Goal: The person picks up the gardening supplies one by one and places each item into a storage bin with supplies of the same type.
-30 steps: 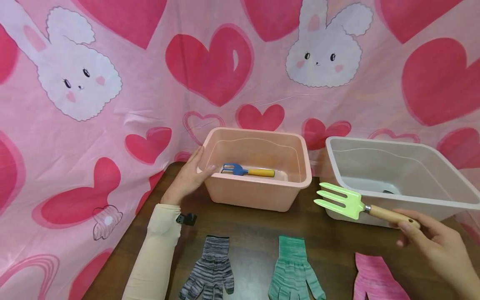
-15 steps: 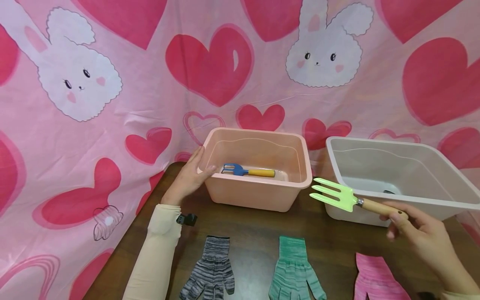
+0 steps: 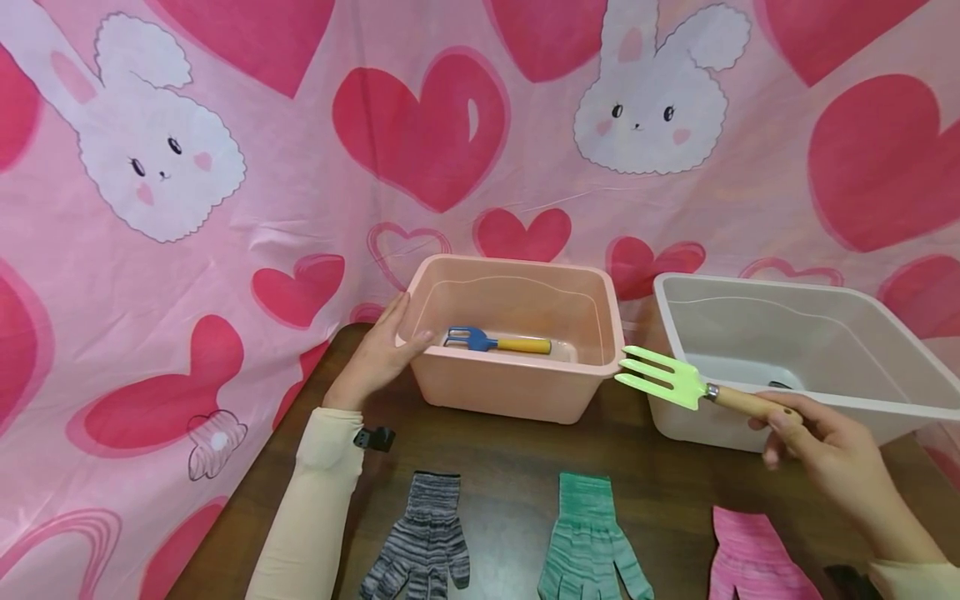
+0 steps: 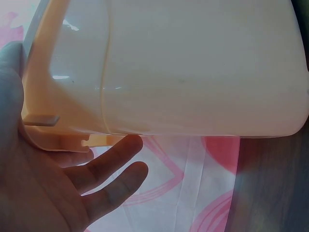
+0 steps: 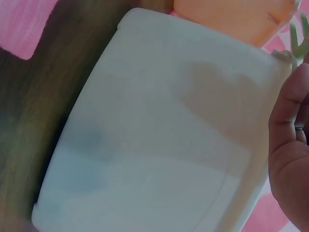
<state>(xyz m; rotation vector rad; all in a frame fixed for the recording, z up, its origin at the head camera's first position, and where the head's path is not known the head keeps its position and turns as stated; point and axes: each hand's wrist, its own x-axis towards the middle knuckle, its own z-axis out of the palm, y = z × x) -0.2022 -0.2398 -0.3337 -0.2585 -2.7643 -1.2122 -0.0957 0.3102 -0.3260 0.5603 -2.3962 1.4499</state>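
My right hand (image 3: 832, 454) pinches the wooden handle of a lime-green garden hand fork (image 3: 671, 379) between thumb and fingers. The fork is held level in front of the grey bin, its tines pointing left to the pink bin's right corner. My left hand (image 3: 378, 358) holds the front left corner of the pink plastic bin (image 3: 498, 387), thumb on the rim and fingers along the outer side. Inside the pink bin lies a blue hand cultivator (image 3: 472, 338) with a yellow handle. In the right wrist view only the tips of the fork (image 5: 300, 46) show.
A grey plastic bin (image 3: 727, 412) stands to the right, a small dark item on its floor. Along the front of the brown table (image 3: 495, 458) lie a grey glove (image 3: 423, 533), a green glove (image 3: 588, 533) and a pink glove (image 3: 753, 554). A heart-and-rabbit cloth (image 3: 525, 167) hangs behind.
My right hand has carried the garden fork left and slightly up, from in front of the grey bin to near the pink bin's right corner. The left hand stays put.
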